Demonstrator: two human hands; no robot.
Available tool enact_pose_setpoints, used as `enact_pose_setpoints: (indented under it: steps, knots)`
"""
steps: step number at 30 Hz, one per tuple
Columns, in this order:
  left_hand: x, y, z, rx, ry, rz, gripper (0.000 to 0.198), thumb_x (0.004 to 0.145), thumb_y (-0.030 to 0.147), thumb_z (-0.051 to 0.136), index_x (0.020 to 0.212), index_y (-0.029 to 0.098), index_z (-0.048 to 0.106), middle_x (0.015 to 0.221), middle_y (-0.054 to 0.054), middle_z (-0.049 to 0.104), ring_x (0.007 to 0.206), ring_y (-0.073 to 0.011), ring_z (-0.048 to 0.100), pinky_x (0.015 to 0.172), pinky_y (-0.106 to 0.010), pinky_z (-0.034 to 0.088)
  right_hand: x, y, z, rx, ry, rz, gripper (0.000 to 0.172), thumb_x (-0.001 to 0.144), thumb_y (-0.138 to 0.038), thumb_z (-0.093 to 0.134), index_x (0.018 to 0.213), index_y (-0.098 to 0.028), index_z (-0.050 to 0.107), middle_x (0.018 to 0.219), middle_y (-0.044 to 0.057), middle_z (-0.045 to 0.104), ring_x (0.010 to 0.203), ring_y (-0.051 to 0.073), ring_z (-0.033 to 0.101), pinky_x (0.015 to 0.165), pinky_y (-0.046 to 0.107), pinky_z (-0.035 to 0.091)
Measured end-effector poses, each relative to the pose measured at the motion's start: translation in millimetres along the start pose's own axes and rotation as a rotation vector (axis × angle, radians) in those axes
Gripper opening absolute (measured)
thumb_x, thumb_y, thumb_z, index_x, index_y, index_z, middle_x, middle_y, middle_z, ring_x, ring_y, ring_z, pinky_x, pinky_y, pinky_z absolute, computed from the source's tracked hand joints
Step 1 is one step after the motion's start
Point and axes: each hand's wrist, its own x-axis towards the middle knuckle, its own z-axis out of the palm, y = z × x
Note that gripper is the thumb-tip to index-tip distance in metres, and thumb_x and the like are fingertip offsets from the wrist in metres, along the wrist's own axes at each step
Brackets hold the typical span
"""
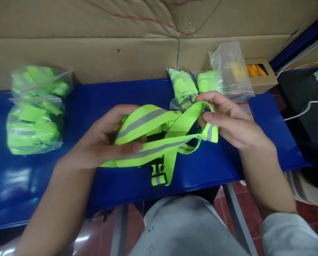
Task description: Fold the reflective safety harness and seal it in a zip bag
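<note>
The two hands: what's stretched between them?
In the head view, a neon yellow reflective strap spans from the left hand to the right hand, above the blue table.

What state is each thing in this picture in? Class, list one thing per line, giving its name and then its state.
Reflective strap harness: unbagged, partly folded, held by both hands.
Left hand: closed on the folded straps.
Right hand: pinching a strap loop.
Bagged harnesses at left: sealed, stacked.
Bagged harnesses at the back: bagged, lying on the blue table.
Empty plastic bag: crumpled.
Cardboard box: open on top.
</note>
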Motion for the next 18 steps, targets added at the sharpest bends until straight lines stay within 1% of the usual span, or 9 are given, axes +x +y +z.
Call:
enact_pose_setpoints:
  steps: [2,4,5,8,11,13,15,18]
  knots:
    - [0.6,0.7,0.6,-0.106,-0.041,0.025,0.065,0.087,0.011,0.081,0.146,0.029,0.061,0.1,0.003,0.076,0.062,-0.0072,0.065,0.052,-0.013,0.054,-0.9,-2.9,-3.4,0.028,-0.075,0.043,0.033,0.087,-0.038,0.083,0.114,-0.026,0.07,0.111,0.003,0.07,0.094,0.02,0.071,0.082,0.035,0.062]
    - [1.0,2.1,0.8,-0.22,-0.097,0.031,0.065,0.086,0.01,0.079,0.146,0.029,0.061,0.086,0.005,0.072,0.051,-0.0068,0.059,0.043,-0.014,0.051,-1.4,-3.8,-4.9,0.064,-0.107,0.058,0.034,0.085,-0.041,0.085,0.111,-0.026,0.069,0.109,0.004,0.072,0.097,0.023,0.074,0.086,0.039,0.063]
    - [1.1,2.9,0.9,-0.253,-0.117,0.025,0.065,0.086,0.01,0.077,0.146,0.029,0.061,0.082,0.005,0.071,0.047,-0.0067,0.056,0.04,-0.015,0.049,-1.6,-3.6,-5.2,0.08,-0.117,0.059,0.034,0.084,-0.041,0.086,0.109,-0.026,0.068,0.11,0.004,0.072,0.1,0.025,0.075,0.089,0.041,0.063]
    - [1.2,5.1,1.7,-0.272,-0.135,0.018,0.065,0.086,0.01,0.077,0.146,0.032,0.063,0.078,0.005,0.068,0.043,-0.0073,0.054,0.037,-0.016,0.049,-1.8,-2.0,-4.4,0.081,-0.126,0.04,0.03,0.086,-0.039,0.084,0.108,-0.025,0.069,0.115,0.005,0.074,0.114,0.028,0.074,0.1,0.044,0.061]
    - [1.7,7.5,4.1,-0.291,-0.112,-0.006,0.062,0.085,0.011,0.078,0.142,0.031,0.065,0.074,0.005,0.066,0.044,-0.0081,0.054,0.037,-0.016,0.05,-1.6,-0.8,-2.6,0.048,-0.101,0.016,0.032,0.089,-0.038,0.083,0.116,-0.026,0.07,0.126,0.006,0.072,0.122,0.027,0.071,0.107,0.044,0.059]
    - [2.3,9.5,6.4,-0.308,-0.077,-0.04,0.058,0.085,0.012,0.078,0.139,0.03,0.066,0.075,0.005,0.066,0.045,-0.0083,0.055,0.037,-0.016,0.05,-0.8,0.9,-1.8,0.032,-0.077,0.002,0.039,0.09,-0.04,0.082,0.124,-0.028,0.068,0.136,0.006,0.069,0.122,0.026,0.07,0.109,0.045,0.058]
    - [3.0,11.4,8.1,-0.315,-0.053,-0.048,0.052,0.085,0.015,0.079,0.134,0.03,0.068,0.078,0.005,0.068,0.046,-0.0085,0.056,0.037,-0.016,0.05,0.5,4.5,-1.9,-0.004,-0.048,-0.004,0.043,0.092,-0.042,0.081,0.131,-0.031,0.065,0.141,0.005,0.066,0.12,0.024,0.07,0.109,0.045,0.058]
    - [3.1,12.0,8.1,-0.304,-0.042,-0.029,0.049,0.086,0.015,0.08,0.132,0.029,0.069,0.076,0.006,0.068,0.046,-0.0085,0.057,0.038,-0.016,0.05,1.9,12.1,-3.3,-0.116,-0.007,0.01,0.047,0.094,-0.044,0.08,0.135,-0.033,0.06,0.134,0.004,0.066,0.115,0.02,0.07,0.104,0.04,0.059]
